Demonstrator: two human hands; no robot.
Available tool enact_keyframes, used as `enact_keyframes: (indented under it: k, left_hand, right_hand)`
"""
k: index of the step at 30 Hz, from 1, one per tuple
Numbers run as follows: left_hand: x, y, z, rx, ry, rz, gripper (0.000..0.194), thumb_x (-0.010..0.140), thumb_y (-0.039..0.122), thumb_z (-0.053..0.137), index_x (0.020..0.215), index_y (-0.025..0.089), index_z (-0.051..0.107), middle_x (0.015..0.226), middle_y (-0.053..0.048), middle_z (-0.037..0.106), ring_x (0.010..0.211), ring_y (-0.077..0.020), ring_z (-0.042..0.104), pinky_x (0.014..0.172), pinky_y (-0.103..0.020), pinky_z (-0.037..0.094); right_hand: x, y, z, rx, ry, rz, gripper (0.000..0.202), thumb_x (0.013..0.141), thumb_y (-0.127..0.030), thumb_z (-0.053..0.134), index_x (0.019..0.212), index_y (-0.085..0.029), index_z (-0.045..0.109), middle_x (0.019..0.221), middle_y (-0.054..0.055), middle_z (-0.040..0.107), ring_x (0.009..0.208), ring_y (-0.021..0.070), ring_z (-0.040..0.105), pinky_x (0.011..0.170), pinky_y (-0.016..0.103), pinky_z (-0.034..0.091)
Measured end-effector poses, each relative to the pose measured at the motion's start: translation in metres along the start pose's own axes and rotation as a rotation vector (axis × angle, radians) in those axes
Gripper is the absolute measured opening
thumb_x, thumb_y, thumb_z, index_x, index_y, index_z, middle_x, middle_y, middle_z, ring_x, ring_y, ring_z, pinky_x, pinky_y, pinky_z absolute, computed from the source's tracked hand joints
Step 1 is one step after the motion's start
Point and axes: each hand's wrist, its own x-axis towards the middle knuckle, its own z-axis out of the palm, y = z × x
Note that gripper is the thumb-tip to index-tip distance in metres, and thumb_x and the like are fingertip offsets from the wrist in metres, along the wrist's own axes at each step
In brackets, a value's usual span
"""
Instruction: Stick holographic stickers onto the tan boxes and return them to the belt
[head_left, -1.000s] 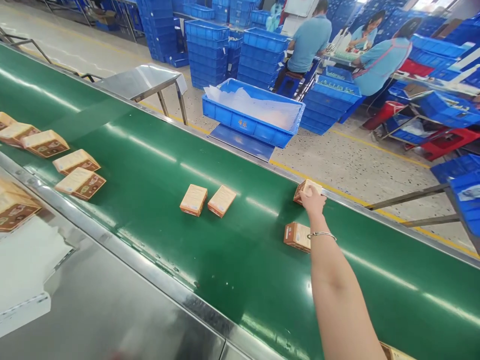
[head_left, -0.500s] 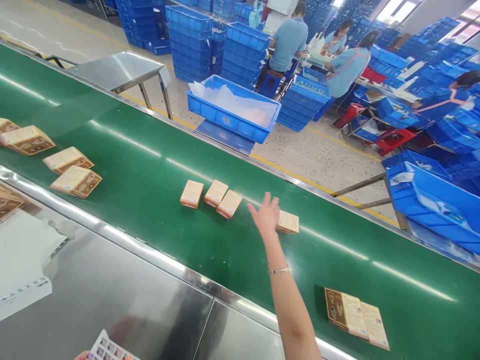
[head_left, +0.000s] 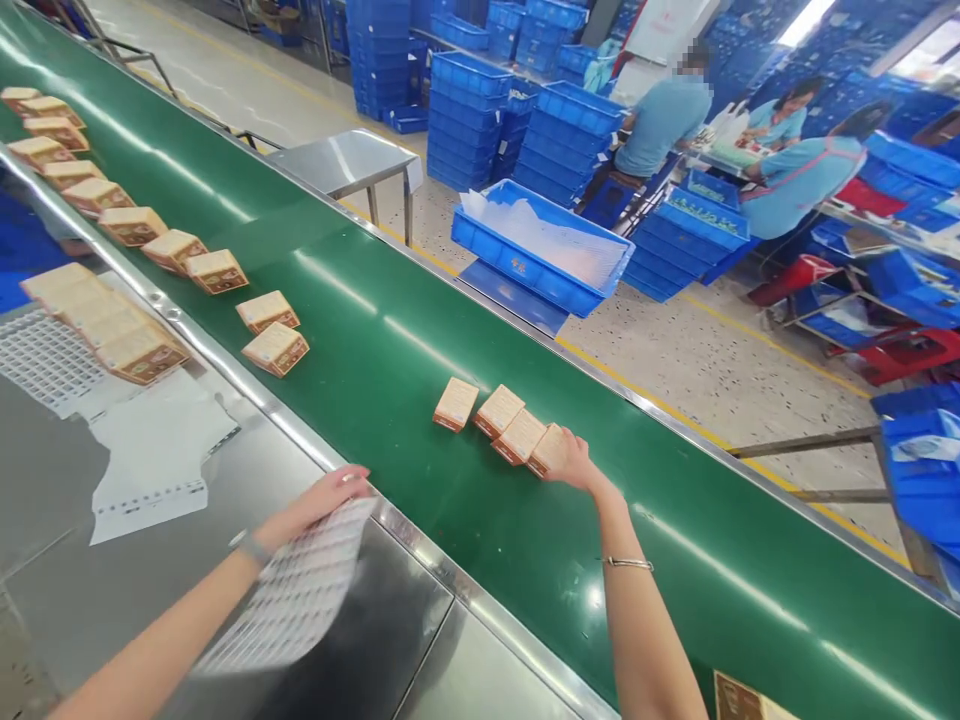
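Note:
On the green conveyor belt [head_left: 420, 500], my right hand [head_left: 577, 462] is closed around the end of a small cream-and-brown box [head_left: 547, 450]. That box touches a second box [head_left: 520, 437], which adjoins a third box [head_left: 499, 409]. A little apart to the left lies another box [head_left: 455, 404]. My left hand [head_left: 337, 492], by the belt's metal edge, grips a curved sheet of small printed stickers [head_left: 300, 590] hanging over the steel table. The fingertips of my left hand are partly hidden.
A line of boxes [head_left: 131, 226] trails along the belt at upper left. Stacked boxes [head_left: 112, 325], sticker sheets [head_left: 45, 360] and white paper [head_left: 150, 450] lie on the steel table [head_left: 247, 480]. Beyond the belt stand a blue crate [head_left: 540, 255] and seated co-workers [head_left: 664, 120].
My right hand has come down onto the far box and brought it left against the others. My left hand has risen into view with the sticker sheet. The view has swung left.

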Motion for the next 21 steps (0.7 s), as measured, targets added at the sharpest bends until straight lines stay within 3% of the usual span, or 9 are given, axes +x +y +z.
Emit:
enact_keyframes:
  k: [4,7,11,15,21]
  left_hand:
    - [0.087,0.071,0.027,0.047,0.019,0.008,0.060,0.080,0.053,0.062,0.129,0.019,0.057,0.136,-0.015,0.060,0.122,-0.0296,0.058,0.100,-0.034,0.045]
    - [0.127,0.100,0.056,0.079,0.039,0.044,0.052,0.090,0.047,0.060,0.132,0.016,0.053,0.140,-0.015,0.053,0.124,-0.0294,0.054,0.104,-0.049,0.043]
    - [0.143,0.113,0.082,0.091,0.052,0.102,0.035,0.095,0.037,0.058,0.124,0.017,0.058,0.127,-0.010,0.059,0.111,-0.0247,0.060,0.095,-0.047,0.051]
    - [0.155,0.117,0.084,0.087,0.056,0.149,0.035,0.095,0.036,0.057,0.125,0.017,0.057,0.125,-0.010,0.059,0.107,-0.0237,0.061,0.091,-0.045,0.053]
    - [0.178,0.142,0.083,0.116,-0.082,0.237,0.033,0.095,0.035,0.058,0.123,0.017,0.058,0.123,-0.010,0.060,0.105,-0.0229,0.062,0.089,-0.043,0.054]
  right_hand:
    - [0.004,-0.005,0.005,0.050,0.072,0.027,0.113,0.045,-0.021,0.078,0.146,-0.018,0.028,0.151,0.020,0.029,0.139,0.0389,0.033,0.108,0.051,0.037]
    - [-0.002,-0.001,0.008,0.092,0.115,0.029,0.117,0.049,-0.038,0.080,0.149,-0.020,0.022,0.151,0.018,0.030,0.140,0.0369,0.033,0.110,0.050,0.036]
    - [-0.009,0.003,0.018,0.136,0.169,0.077,0.111,0.059,-0.059,0.072,0.150,-0.018,0.022,0.155,0.020,0.025,0.142,0.0378,0.029,0.113,0.051,0.032]
    - [-0.011,0.005,0.023,0.171,0.224,0.120,0.114,0.059,-0.064,0.071,0.150,-0.016,0.021,0.156,0.021,0.026,0.145,0.0403,0.023,0.114,0.053,0.028]
    - [-0.023,0.016,0.019,0.268,0.337,0.058,0.120,0.061,-0.063,0.069,0.151,-0.015,0.005,0.144,0.019,0.046,0.129,0.0320,0.051,0.104,0.043,0.045]
